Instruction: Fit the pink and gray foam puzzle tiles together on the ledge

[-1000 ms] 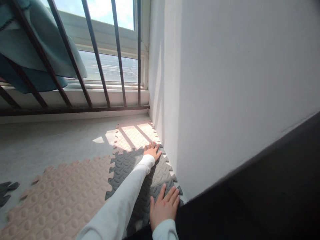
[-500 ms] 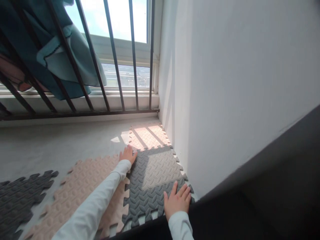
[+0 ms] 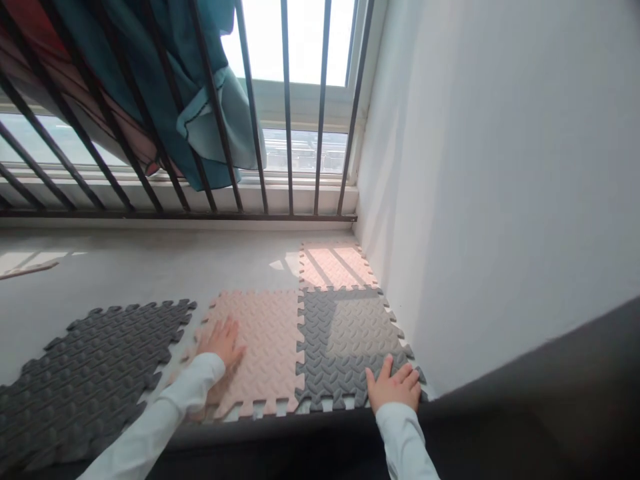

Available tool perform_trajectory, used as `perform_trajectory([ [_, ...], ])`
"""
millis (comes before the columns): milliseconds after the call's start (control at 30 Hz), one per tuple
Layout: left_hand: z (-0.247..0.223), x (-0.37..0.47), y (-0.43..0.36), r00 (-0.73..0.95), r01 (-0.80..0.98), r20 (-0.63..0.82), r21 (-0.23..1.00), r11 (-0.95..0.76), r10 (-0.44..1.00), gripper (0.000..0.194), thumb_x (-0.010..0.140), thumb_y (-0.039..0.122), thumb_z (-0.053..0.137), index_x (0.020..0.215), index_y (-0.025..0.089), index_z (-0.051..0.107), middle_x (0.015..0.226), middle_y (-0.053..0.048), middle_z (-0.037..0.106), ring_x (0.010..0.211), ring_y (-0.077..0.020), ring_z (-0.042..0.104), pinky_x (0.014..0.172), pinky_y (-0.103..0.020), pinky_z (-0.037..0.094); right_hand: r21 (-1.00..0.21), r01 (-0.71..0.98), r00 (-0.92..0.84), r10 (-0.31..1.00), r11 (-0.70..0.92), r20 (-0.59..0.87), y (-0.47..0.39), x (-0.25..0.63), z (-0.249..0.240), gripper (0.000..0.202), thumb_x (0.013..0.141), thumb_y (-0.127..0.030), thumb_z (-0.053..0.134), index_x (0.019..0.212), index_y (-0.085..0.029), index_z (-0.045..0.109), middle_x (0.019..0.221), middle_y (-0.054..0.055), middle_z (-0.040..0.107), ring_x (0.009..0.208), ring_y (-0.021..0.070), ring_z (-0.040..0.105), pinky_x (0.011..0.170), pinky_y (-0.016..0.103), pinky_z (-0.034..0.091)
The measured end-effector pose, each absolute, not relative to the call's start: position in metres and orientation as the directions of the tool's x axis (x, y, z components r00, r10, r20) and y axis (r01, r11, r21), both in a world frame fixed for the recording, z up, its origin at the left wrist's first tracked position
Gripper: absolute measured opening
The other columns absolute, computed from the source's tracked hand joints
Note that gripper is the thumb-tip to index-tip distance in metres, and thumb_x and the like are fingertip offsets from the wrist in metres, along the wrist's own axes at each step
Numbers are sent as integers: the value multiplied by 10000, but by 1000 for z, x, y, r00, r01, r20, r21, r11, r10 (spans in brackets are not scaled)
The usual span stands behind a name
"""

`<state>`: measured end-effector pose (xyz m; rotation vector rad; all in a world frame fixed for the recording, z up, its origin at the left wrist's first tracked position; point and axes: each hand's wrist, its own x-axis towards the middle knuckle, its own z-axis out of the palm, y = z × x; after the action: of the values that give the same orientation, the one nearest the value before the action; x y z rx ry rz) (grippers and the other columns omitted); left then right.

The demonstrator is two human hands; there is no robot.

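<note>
Foam tile of pale pink colour, with puzzle teeth on its edges (image 3: 270, 347), lies in the middle of the smooth pale grey surface (image 3: 230, 257), and the left hand (image 3: 221, 343) is over its left part. This left hand is flat and wide, with nothing between the fingers; it is a little blurred, so I cannot tell whether the palm presses on the foam or floats just above it. Most of the tile extends to the right of the hand, towards the dark grey foam tile with raised leaf-like ridges (image 3: 345, 333) — the toothed sides of the two meet in one line, but whether each tooth sits fully I cannot tell.

Right hand (image 3: 395, 385) is also wide and holds nothing; it rests on the near right corner of that ridged dark tile, close to the white wall (image 3: 500, 200). On the other side, left of the left hand and nearer to it than to the right one, is a dark grey foam tile with rows of round bumps (image 3: 100, 373). It lies flat and turned at an angle, apart from the pink tile by a narrow strip — squarish, I judge, without a clear long axis. The middle pink tile carries a shallow relief pattern; its left edge is smeared by blur, while its near teeth are distinct.
</note>
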<state>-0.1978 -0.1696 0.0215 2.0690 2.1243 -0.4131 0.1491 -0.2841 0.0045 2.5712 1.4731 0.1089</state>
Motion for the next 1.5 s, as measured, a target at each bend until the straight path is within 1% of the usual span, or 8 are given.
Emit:
perform_trajectory([
  [100,21,-293,-234,-378,922,-270,-197,334,885,700,724,445,423,1339,153,260,1442,-139,138,1298,-315,163,1002,-493,243,240,837,508,862,-492,-3,-285,153,2,637,816,-501,342,1269,-55,388,1223,340,387,1098,441,385,844,521,200],
  [300,18,-383,-298,-188,978,-321,-148,147,928,705,637,242,446,1322,279,280,1421,-1,233,1290,-193,238,957,-382,364,141,851,524,834,-505,-173,-275,123,23,545,810,-430,380,1281,-158,383,1300,267,340,1200,365,303,868,516,232],
  [533,19,-390,-292,-66,982,-244,-188,19,968,622,619,78,332,1230,79,449,1315,-67,421,1216,-158,376,1017,-249,288,-54,948,276,895,-314,-350,-264,55,55,565,793,-345,400,1332,-248,260,1414,132,205,1289,277,167,945,546,202],
  [733,55,-402,-251,-173,982,139,-52,182,975,582,762,185,152,1306,272,342,1248,53,500,1060,-177,532,898,-342,418,-44,948,278,889,-315,-362,-258,52,46,575,779,-305,426,1328,-241,270,1410,148,208,1287,292,159,939,569,196],
  [867,109,-362,-190,-385,918,328,43,394,863,592,826,336,25,1309,217,348,1228,-8,531,926,-245,590,800,-411,459,-48,940,299,885,-337,-357,-246,53,33,602,764,-324,467,1327,-242,270,1413,170,182,1289,302,138,930,583,182],
  [1000,130,-276,-126,-172,984,418,115,135,892,551,847,239,80,1268,113,413,1329,-84,413,1142,-240,460,918,-353,402,-51,937,318,904,-346,-284,-232,47,18,558,758,-349,486,1291,-317,325,1408,146,215,1277,340,153,899,611,180],
  [1267,46,-117,-49,162,987,134,-3,-163,978,518,794,73,188,1255,70,424,1274,-216,440,1150,-287,439,898,-411,426,-78,929,358,933,-361,-42,-234,33,3,487,746,-468,509,1214,-365,430,1349,157,336,1229,376,263,918,593,186],
  [1500,2,-90,-14,212,973,214,-140,-185,954,464,803,57,267,1222,116,458,1162,-199,531,1037,-261,526,779,-381,499,-74,924,367,925,-374,-101,-230,31,2,516,720,-491,537,1211,-378,426,1350,163,329,1225,402,249,916,624,134],
])
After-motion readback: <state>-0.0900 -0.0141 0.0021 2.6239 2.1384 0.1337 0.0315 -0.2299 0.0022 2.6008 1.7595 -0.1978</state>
